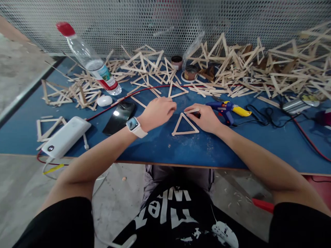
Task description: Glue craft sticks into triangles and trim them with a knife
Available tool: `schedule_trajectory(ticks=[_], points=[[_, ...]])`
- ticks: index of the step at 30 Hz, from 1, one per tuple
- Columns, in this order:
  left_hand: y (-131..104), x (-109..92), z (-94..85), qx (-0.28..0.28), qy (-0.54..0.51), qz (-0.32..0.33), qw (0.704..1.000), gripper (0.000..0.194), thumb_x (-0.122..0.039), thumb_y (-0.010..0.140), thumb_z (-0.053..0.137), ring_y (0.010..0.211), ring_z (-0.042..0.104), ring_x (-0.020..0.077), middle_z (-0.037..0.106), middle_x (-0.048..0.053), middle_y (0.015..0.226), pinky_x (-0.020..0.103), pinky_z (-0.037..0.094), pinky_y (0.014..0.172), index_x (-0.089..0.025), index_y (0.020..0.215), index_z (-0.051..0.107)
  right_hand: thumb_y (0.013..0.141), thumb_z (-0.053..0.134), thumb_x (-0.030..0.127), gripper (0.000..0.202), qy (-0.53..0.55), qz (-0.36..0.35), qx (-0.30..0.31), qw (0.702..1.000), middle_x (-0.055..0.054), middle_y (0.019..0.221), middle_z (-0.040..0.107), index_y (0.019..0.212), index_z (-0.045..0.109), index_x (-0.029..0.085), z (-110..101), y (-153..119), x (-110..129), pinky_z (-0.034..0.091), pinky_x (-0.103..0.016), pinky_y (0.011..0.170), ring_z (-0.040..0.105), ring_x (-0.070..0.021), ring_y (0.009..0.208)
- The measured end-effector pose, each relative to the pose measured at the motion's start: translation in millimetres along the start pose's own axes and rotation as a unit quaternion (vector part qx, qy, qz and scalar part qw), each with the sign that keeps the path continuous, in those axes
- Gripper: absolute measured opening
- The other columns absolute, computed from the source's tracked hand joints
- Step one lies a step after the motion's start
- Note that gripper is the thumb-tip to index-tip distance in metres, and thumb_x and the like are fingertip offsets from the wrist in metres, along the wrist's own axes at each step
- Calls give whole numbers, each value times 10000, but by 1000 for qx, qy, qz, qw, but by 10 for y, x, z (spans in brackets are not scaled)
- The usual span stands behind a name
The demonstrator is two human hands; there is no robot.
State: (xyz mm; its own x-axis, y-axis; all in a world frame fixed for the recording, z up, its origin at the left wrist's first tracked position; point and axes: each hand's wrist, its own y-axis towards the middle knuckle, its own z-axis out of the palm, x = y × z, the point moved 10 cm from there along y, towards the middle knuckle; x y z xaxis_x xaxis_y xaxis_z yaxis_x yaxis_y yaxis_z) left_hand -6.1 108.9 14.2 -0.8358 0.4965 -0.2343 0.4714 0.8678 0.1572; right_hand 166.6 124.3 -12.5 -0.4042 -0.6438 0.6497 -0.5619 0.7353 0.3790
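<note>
Craft sticks point(186, 132), three of them forming one flat triangle, lay on the blue tabletop point(152, 150), the far corner just beside the fingertips of the right hand point(207, 119). Its thumb and forefinger appeared to pinch one loose stick point(192, 111); the left hand point(160, 111) hung with fingers curled, and whether they gripped anything could not be told. Working well here seemed to call for a light pinch, the stick's end laid flush, and the left fingers steadying the triangle. Right of the right fingers lay one glue gun point(223, 108); beyond both hands, two round tubs point(177, 62) and heaped sticks point(231, 69) too tangled to count; left of the left fingers, one smartphone point(120, 117), one power bank point(68, 136) and one water bottle point(90, 62).
</note>
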Motion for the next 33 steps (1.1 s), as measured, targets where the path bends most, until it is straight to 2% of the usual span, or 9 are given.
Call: schedule_trajectory(ticks=[3, 6, 9, 13, 18, 25, 33], points=[[136, -60, 155, -41, -39, 23, 998, 269, -206, 1148, 580, 1196, 794, 308, 854, 119, 1198, 470, 628, 1071, -190, 1169, 847, 1131, 691, 331, 217, -24, -22, 19, 999, -100, 1188, 880, 1203, 878, 249, 69, 1, 14, 671, -476, 992, 816, -285, 1048], [98, -57, 282, -69, -74, 31, 994, 261, -215, 1156, 578, 1200, 781, 320, 860, 124, 1203, 504, 612, 1083, -191, 1196, 835, 1161, 651, 312, 244, -48, -38, 32, 998, -106, 1191, 862, 1259, 866, 251, 136, -3, 23, 669, -501, 1057, 812, -306, 1150], [37, -43, 354, -82, -108, 36, 990, 268, -141, 1094, 595, 1185, 774, 319, 860, 113, 1188, 503, 606, 1066, -192, 1274, 787, 1178, 626, 309, 255, -71, -51, 37, 996, -124, 1235, 835, 1285, 847, 239, 172, -9, 45, 668, -507, 1075, 799, -310, 1194], [9, -25, 369, -87, -146, 40, 985, 422, -101, 1023, 633, 1182, 781, 312, 851, 103, 1188, 480, 607, 1045, -182, 1434, 681, 1173, 645, 314, 218, -101, -64, 34, 992, -133, 1294, 828, 1259, 831, 242, 187, -14, 78, 671, -503, 1045, 794, -316, 1205], [4, -35, 364, -89, -164, 46, 981, 374, -173, 1035, 673, 1174, 776, 326, 845, 98, 1211, 500, 594, 1056, -185, 1408, 657, 1177, 654, 350, 215, -135, -72, 26, 988, -114, 1256, 857, 1252, 833, 260, 194, -12, 87, 661, -540, 1039, 794, -331, 1156], [17, -31, 385, -90, -170, 46, 980, 449, -172, 1009, 700, 1203, 784, 336, 841, 93, 1215, 504, 600, 1060, -183, 1452, 626, 1185, 659, 393, 257, -141, -84, 22, 986, -106, 1241, 867, 1243, 866, 253, 187, -1, 96, 655, -517, 1031, 801, -317, 1137], [16, -34, 380, -84, -182, 44, 979, 414, -160, 1001, 672, 1191, 787, 344, 831, 101, 1214, 525, 615, 1059, -193, 1413, 646, 1201, 629, 433, 306, -150, -63, 28, 986, -98, 1261, 873, 1254, 884, 272, 197, -8, 82, 647, -537, 1012, 792, -322, 1100]])
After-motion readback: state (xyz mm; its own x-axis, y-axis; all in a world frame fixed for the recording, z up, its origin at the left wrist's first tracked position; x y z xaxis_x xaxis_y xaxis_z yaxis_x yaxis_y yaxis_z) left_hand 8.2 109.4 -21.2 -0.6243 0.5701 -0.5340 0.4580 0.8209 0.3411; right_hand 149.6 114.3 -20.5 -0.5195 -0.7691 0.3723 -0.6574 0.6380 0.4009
